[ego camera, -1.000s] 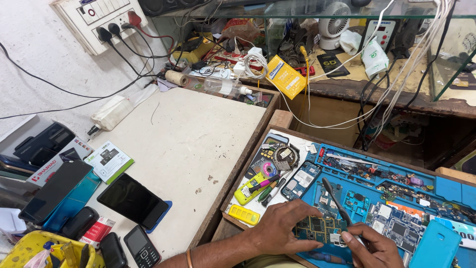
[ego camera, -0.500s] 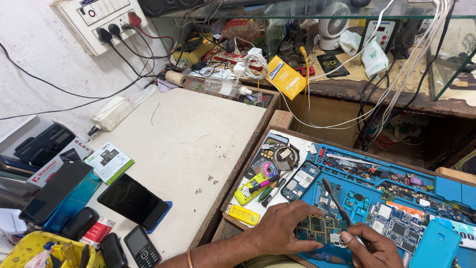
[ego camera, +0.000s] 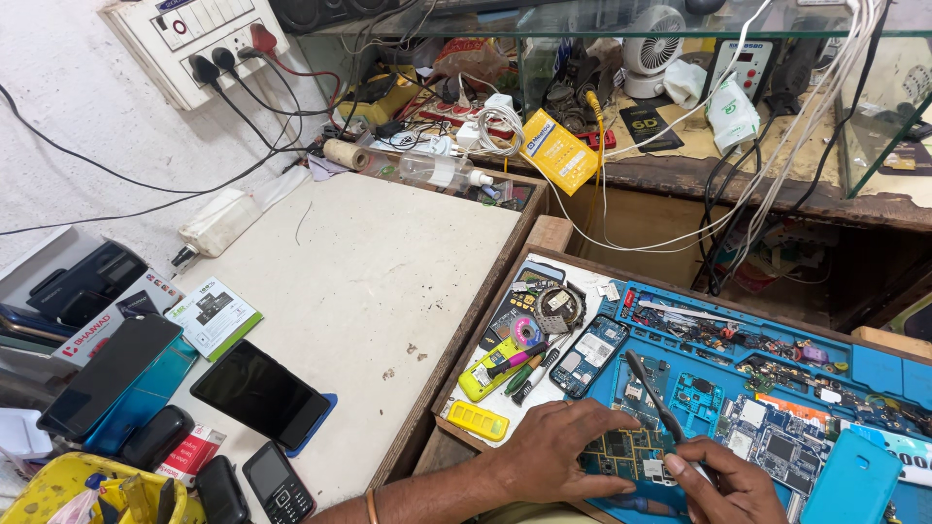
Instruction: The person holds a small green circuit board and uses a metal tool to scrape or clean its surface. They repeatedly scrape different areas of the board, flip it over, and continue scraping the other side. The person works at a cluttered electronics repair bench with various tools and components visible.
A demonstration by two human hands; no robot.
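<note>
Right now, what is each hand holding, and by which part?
Right hand grips a thin dark tool by its lower end. Left hand holds nothing; it presses flat on the circuit board.

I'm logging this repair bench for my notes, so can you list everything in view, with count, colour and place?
circuit board: one, green, on the blue mat under the left hand
tweezers: one, dark, in the right hand, tip upward
blue mat: one, blue, right, strewn with small parts
phone case: one, light blue, lower right
smartphone: one, black screen, on the white table
keypad phone: one, black, bottom left
white table: one, white, centre
yellow box: one, yellow, leaning at the back
switchboard: one, white, wall top left, plugs in it
small fan: one, white, back shelf
left hand: pressing on the board
right hand: gripping the tweezers
</note>
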